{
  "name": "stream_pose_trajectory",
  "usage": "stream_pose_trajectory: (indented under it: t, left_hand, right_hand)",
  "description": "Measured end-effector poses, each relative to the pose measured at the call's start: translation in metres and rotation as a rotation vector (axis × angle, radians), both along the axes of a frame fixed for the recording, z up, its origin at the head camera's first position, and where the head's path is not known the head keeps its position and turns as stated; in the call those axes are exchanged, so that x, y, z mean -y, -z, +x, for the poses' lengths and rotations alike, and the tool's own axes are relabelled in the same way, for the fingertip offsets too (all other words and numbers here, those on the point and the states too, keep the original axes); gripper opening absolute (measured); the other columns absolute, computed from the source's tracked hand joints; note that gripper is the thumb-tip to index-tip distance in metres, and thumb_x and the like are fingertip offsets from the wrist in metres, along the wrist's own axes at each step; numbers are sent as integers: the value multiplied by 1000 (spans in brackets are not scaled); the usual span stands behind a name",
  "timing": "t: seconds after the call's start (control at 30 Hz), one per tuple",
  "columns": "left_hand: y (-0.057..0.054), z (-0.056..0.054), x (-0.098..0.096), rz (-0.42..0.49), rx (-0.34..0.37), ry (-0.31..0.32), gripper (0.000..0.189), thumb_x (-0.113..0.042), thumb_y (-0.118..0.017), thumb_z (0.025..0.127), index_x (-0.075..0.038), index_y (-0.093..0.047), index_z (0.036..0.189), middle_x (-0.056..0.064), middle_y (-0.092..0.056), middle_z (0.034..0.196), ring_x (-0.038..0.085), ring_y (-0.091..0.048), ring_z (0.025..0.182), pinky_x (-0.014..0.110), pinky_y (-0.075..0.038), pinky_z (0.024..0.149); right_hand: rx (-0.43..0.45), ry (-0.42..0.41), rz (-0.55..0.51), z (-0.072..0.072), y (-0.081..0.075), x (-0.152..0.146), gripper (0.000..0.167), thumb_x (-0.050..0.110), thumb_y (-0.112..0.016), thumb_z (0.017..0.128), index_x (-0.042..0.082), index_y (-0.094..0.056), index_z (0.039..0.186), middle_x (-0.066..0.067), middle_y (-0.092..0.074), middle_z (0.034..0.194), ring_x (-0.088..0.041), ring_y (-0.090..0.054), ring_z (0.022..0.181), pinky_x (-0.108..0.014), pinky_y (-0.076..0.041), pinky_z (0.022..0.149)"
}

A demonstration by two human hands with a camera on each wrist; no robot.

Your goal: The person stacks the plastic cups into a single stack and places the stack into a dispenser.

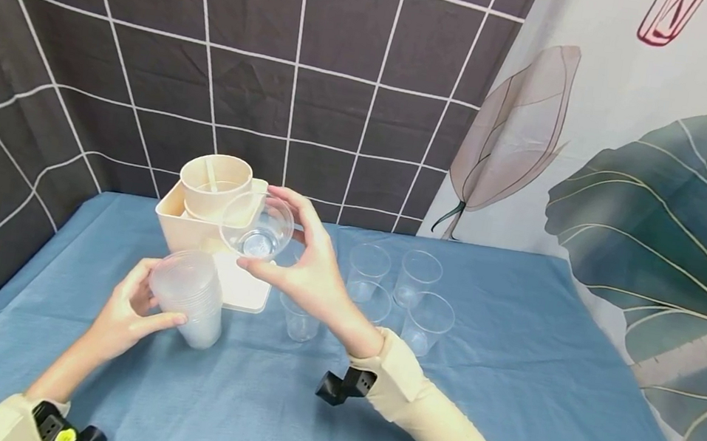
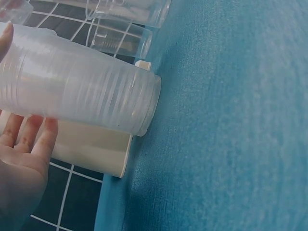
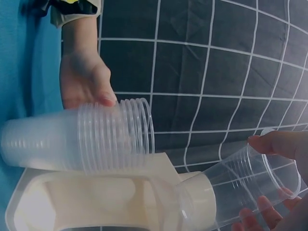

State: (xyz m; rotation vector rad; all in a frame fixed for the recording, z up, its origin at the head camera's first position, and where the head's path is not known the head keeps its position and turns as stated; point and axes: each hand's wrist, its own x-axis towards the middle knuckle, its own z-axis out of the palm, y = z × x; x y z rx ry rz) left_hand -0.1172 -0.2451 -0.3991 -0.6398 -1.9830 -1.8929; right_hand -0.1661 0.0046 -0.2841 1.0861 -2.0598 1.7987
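Plastic cup stack (image 1: pixel 195 304), near-upright, rims up, gripped by my curled left hand (image 1: pixel 123 315); wide-spread right hand (image 1: pixel 314 267) pinches single cup (image 1: pixel 257 227), tilted.

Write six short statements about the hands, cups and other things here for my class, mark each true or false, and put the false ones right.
1. The left hand holds a stack of clear cups. True.
2. The right hand holds a single clear cup. True.
3. Both hands grip the same thing. False: the left hand grips the stack and the right hand the single cup.
4. Standing clear cups rest on the blue cloth. True.
5. In the head view, the standing cups are left of the cream box. False: they are to its right.
6. The blue cloth has white grid lines. False: those lines are on the dark backdrop.
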Motion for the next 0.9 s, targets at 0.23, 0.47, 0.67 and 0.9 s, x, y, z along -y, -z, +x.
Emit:
stream_pose_trajectory:
  t: [0.23,0.47,0.67,0.9]
  left_hand:
    - [0,-1,-1,25,-14,17,74,32,-63,62,-8,-49,123,-8,-60,118,1,-58,104,11,-48,85]
    - [0,0,1,13,-9,16,73,31,-63,63,-5,-49,125,-8,-60,118,2,-58,104,11,-48,85]
    - [0,-1,0,17,-16,16,74,32,-64,63,-5,-49,125,-7,-59,119,2,-57,104,11,-49,85]
    - [1,-1,0,24,-26,26,75,33,-63,62,-4,-48,126,-6,-59,118,2,-58,103,11,-49,84]
  right_hand:
    - [-20,-17,17,4,-4,6,77,3,-79,71,8,-43,138,-10,-52,138,-13,-51,126,-43,-47,98]
    - [-22,-66,5,8,-4,14,77,2,-79,72,8,-41,140,-11,-51,138,-13,-50,127,-41,-47,100]
    - [-6,-116,11,7,-1,21,78,0,-79,72,8,-40,139,-12,-51,136,-14,-49,127,-31,-45,104]
    - [28,-158,-2,9,3,29,78,-3,-79,72,8,-40,139,-12,-51,136,-15,-48,128,-28,-45,104]
